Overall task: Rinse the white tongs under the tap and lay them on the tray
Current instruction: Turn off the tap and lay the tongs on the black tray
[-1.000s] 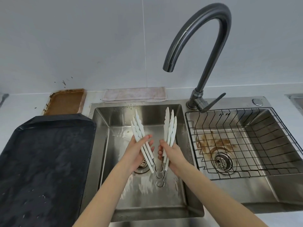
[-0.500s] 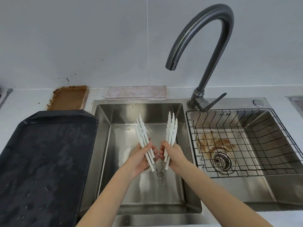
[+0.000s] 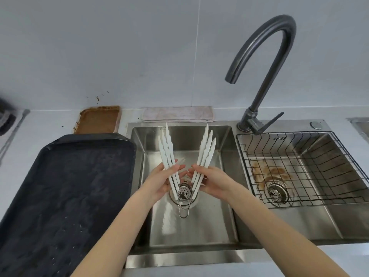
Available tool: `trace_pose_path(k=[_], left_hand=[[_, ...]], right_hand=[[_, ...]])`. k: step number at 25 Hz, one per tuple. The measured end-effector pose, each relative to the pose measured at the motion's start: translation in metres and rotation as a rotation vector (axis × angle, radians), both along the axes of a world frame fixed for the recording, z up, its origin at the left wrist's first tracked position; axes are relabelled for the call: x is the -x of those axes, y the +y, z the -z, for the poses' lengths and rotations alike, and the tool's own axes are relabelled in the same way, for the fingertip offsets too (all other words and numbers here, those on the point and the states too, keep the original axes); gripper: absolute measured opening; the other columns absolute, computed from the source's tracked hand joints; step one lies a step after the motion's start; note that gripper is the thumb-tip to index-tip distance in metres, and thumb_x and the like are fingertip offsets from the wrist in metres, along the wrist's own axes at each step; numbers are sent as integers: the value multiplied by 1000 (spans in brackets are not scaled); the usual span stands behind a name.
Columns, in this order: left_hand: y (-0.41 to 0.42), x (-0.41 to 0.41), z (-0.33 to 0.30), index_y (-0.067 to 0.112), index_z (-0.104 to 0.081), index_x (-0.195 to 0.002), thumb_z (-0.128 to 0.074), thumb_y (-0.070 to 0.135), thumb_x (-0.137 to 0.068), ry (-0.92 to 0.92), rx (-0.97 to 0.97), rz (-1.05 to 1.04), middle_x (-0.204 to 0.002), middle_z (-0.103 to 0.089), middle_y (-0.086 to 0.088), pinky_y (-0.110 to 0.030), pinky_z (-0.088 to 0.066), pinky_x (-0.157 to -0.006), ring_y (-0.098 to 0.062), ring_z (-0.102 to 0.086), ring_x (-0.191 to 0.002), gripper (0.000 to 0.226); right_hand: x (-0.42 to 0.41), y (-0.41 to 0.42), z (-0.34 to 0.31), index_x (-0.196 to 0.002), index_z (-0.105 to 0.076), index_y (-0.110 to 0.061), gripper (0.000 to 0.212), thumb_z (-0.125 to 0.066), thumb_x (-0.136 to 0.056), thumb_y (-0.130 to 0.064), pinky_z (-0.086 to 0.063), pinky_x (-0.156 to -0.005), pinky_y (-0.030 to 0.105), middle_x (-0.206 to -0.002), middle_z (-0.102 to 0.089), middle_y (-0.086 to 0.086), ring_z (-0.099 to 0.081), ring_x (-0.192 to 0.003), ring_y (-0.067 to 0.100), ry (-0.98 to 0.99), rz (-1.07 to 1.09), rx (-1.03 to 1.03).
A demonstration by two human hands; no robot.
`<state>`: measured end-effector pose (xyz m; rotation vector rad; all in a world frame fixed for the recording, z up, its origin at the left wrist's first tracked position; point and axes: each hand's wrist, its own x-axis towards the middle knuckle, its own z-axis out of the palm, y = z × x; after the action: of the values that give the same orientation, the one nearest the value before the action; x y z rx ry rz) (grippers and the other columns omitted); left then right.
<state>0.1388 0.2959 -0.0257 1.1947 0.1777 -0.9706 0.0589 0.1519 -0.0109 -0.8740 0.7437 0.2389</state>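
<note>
White tongs [image 3: 185,158] splayed over sink; left hand [image 3: 159,181] and right hand [image 3: 212,181] each clasp one arm. Likely light, springy, wet-slick; hold mid-arm.

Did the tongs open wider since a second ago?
Yes. The tongs have spread: their white tips stand farther apart against the back wall of the sink than before, the left hand and right hand pulling each side outward.

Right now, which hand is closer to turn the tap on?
The right hand. The tap lever sits at the sink's right rear, on that hand's side, while the left hand holds the tongs nearer the black tray.
</note>
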Motion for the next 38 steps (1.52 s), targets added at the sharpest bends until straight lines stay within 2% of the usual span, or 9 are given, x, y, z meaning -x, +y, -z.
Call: trace_pose_path(k=[2, 7, 10, 16, 22, 28, 32, 36, 38], left_hand=[[20, -9, -7, 16, -60, -101, -58, 9, -87, -27, 20, 0, -84, -79, -1, -28, -61, -64, -15, -75, -78, 16], [82, -33, -18, 16, -64, -102, -58, 9, -88, -55, 58, -54, -86, -78, -2, -29, -60, -64, -17, -75, -82, 17], [118, -48, -21, 15, -63, -101, -58, 7, -87, -67, 54, -104, -93, -73, -6, -29, -60, -61, -18, -72, -86, 17], [174, -76, -15, 7, -59, -112, -61, 10, -87, -201, -212, -56, -94, -63, -6, -24, -56, -65, -15, -63, -88, 25], [210, -100, 4, 14, -64, -95, -62, 13, -86, -181, -339, -2, -98, -66, -4, -23, -51, -69, -11, -62, -92, 9], [214, -102, 20, 14, -63, -90, -62, 13, -86, -177, -410, 13, -97, -66, -7, -23, -50, -74, -12, -64, -90, 4], [211, -107, 24, 9, -63, -95, -62, 13, -87, -218, -491, 62, -93, -67, -7, -20, -51, -70, -12, -65, -86, 9], [207, -110, 23, 8, -62, -91, -61, 14, -87, -358, -641, 143, -95, -68, -10, -34, -53, -89, -21, -65, -89, 8], [204, -110, 22, 3, -61, -101, -61, 16, -86, -417, -706, 183, -102, -67, -14, -39, -51, -94, -26, -64, -97, 19]], right_hand=[[-8, 15, -4, -94, -59, -4, 7, -55, -90, -9, -57, -64, 25, -82, -62, 6, -62, -79, 15, -36, -10, 9], [-41, 68, -14, -89, -61, -5, 4, -59, -88, -8, -52, -83, 33, -81, -62, 7, -62, -79, 16, -88, -84, 72], [-62, 100, -16, -87, -59, -7, 3, -58, -88, -5, -53, -76, 32, -80, -60, 8, -61, -78, 17, -91, -129, 113], [-97, 156, -6, -93, -55, -7, 8, -57, -87, -2, -54, -77, 34, -83, -60, 8, -63, -81, 17, -26, -235, 181], [-120, 189, 8, -101, -54, -5, 17, -58, -86, 0, -52, -85, 35, -85, -63, 8, -62, -88, 20, 66, -310, 222], [-130, 201, 15, -120, -53, 0, 36, -56, -85, 2, -52, -81, 32, -117, -62, 19, -61, -98, 24, 177, -380, 341], [-136, 198, 12, -122, -51, -2, 36, -54, -86, -3, -51, -82, 32, -104, -59, 11, -59, -92, 21, 220, -451, 414], [-139, 194, 6, -120, -52, 1, 34, -50, -87, -8, -56, -73, 25, -113, -64, 16, -59, -88, 21, 236, -555, 530], [-137, 192, 6, -103, -57, 3, 23, -46, -87, -10, -56, -78, 29, -105, -65, 19, -59, -84, 23, 221, -635, 704]])
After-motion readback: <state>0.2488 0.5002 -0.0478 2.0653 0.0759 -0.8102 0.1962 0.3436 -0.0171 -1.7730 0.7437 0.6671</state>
